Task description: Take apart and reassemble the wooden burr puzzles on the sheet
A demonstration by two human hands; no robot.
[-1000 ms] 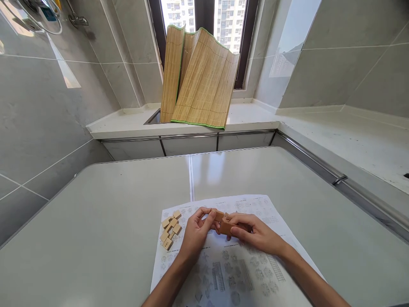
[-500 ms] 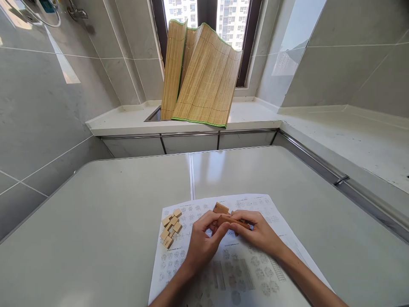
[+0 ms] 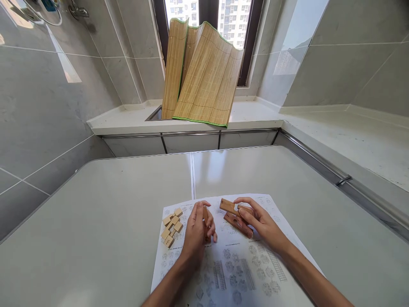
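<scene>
My left hand is curled around a brown wooden bar, and part of the bar is hidden by the fingers. To its right, my right hand has thumb and fingers closed on brown wooden bars, at least one of them notched. A darker brown bar lies just below, by the thumb; whether the hand grips it too I cannot tell. A printed paper sheet is under both hands. Left of my left hand, a cluster of pale wooden puzzle pieces rests on the sheet.
The sheet lies on a large glossy white table with a seam. Behind it runs a white ledge with a metal rail. A bamboo mat leans at the window. Grey tiled walls stand on both sides.
My hands have moved apart; before, they met over the wooden bars. The left now has a bar upright on the left, while the other bars are with the right hand.
</scene>
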